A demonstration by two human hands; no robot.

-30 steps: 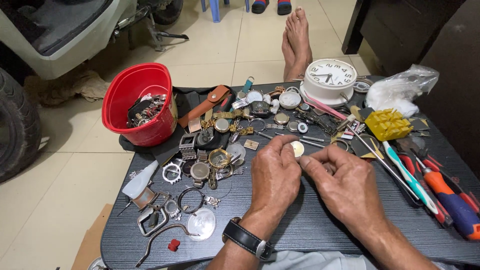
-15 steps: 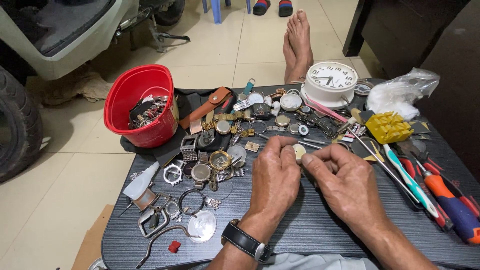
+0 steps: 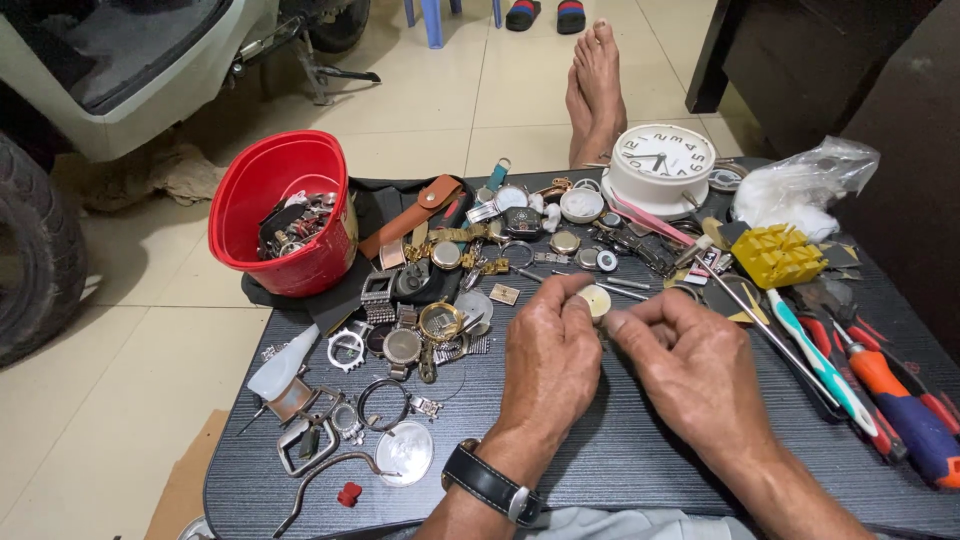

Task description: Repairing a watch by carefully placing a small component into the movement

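Pale floor tiles surround a dark wood-grain counter (image 3: 640, 470) crowded with watch parts.

Left hand (image 3: 550, 365): wrist carries a black-strapped watch (image 3: 492, 483). Its fingers (image 3: 572, 292) are pinched on a small pale round disc (image 3: 597, 301), held just above the counter at centre.

Right hand (image 3: 690, 370): fingers (image 3: 625, 318) curled in, tips meeting the disc's right edge. Whether they grip it or only touch it, I cannot tell.

Surroundings, left side: a red tub (image 3: 283, 211) of metal pieces sits at the counter's far left corner on a dark cloth. Beside it lies a brown leather strap (image 3: 415, 212). A heap of watch cases and bracelets (image 3: 425, 300) lies between the tub and my left hand. Nearer the front edge are a round crystal (image 3: 404, 453), loose rings and a small red cap (image 3: 348, 493).

Surroundings, right side: a white clock (image 3: 661, 163) stands at the far edge. A clear plastic bag (image 3: 805, 185) lies right of it, a yellow block (image 3: 777, 255) just in front. Screwdrivers (image 3: 890, 390) with red, orange and blue handles lie along the right edge, well apart from my right hand.

Beyond the counter: bare feet (image 3: 596, 85) on the floor, a tyre (image 3: 40, 260) at far left.
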